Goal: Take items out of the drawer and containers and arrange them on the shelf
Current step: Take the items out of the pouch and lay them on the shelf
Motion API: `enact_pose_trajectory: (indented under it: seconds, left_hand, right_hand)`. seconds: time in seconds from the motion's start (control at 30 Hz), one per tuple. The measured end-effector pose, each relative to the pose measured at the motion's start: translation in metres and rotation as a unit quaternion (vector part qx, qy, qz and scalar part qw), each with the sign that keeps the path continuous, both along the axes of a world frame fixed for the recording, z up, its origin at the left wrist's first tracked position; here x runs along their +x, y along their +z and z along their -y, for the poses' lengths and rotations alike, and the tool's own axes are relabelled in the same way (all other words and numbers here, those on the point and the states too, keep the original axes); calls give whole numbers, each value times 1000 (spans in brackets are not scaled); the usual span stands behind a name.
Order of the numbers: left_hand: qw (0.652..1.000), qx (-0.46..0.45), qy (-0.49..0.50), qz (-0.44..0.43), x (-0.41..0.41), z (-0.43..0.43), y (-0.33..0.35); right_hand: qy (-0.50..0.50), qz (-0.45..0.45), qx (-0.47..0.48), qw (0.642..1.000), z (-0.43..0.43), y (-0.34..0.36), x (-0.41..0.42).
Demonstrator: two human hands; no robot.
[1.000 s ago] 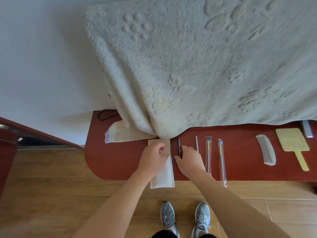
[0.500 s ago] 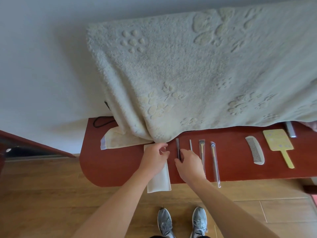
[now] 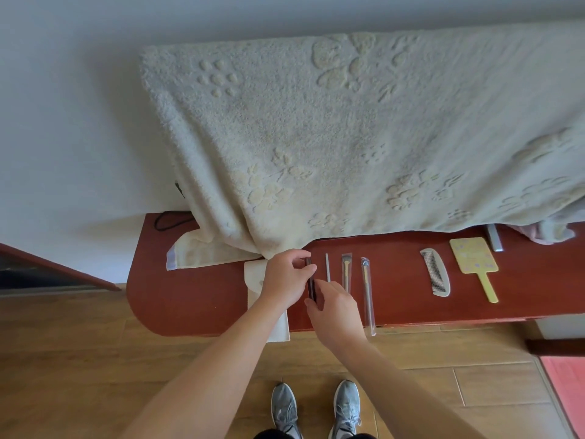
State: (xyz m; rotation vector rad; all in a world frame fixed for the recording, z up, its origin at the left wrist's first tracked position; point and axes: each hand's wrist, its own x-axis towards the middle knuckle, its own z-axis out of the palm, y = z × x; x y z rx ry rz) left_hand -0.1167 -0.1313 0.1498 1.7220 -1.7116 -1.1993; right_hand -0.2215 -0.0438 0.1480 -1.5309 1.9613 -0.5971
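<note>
Centre frame: right hand [image 3: 335, 307] pinches the near end of dark slim stick [image 3: 310, 282]. Left hand [image 3: 286, 277] pinches its far end, above white pouch [image 3: 253, 275]. Stick over red shelf [image 3: 190, 296], left of wrapped brush [image 3: 367, 289]. Cream towel [image 3: 348, 137] hangs behind.

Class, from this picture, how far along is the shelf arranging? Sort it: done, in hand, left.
Done: a thin rod, two wrapped brushes, a comb and a yellow mirror lie in a row on the red shelf. In hand: left hand and right hand pinch a dark slim stick beside the white pouch. Left: cannot tell; drawer and containers are out of view.
</note>
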Motion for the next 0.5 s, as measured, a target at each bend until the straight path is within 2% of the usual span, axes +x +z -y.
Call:
enact_pose_trajectory:
  seconds: [0.5]
  left_hand:
    - [999, -4, 53, -10, -5, -19, 4]
  right_hand:
    - [25, -4, 5, 1000, -13, 3, -3]
